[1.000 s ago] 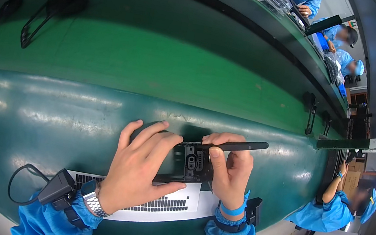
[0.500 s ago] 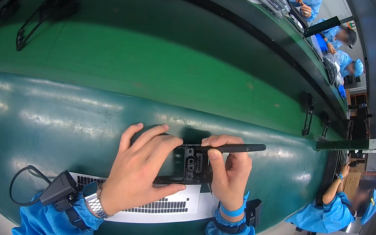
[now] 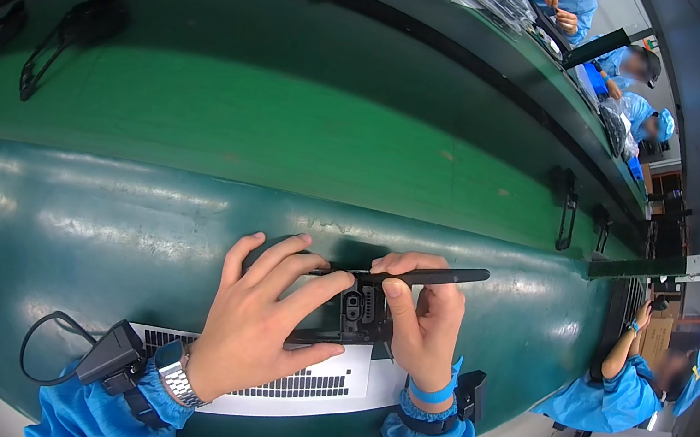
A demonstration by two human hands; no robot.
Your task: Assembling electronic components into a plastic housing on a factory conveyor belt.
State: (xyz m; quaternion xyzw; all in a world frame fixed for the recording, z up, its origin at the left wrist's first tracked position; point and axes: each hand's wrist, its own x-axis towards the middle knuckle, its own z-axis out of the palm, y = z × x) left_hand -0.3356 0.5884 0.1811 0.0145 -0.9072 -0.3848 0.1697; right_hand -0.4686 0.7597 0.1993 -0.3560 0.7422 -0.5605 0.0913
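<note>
A black plastic frame (image 3: 369,311) with an oblong moulded inner piece lies tilted between my hands, over the front of the bench. From its upper right corner a long black rod (image 3: 452,277) sticks out; whether the two are joined is hidden. My right hand (image 3: 428,321) pinches the rod and frame corner between thumb and fingers. Spread across the frame's left part, my left hand (image 3: 260,301) has its thumb along the lower rail and its index fingertip at the upper side of the inner piece. My left palm hides the frame's left end.
A white sheet printed with black blocks (image 3: 348,363) lies beneath my hands on the green bench (image 3: 80,265). A black box with a looped cable (image 3: 111,354) is by my left wrist. More black frames (image 3: 74,30) sit toward the back. Co-workers (image 3: 621,379) are at the right.
My left index finger has shifted right and straightened, its tip now against the inner piece. My right hand and the rod have barely moved.
</note>
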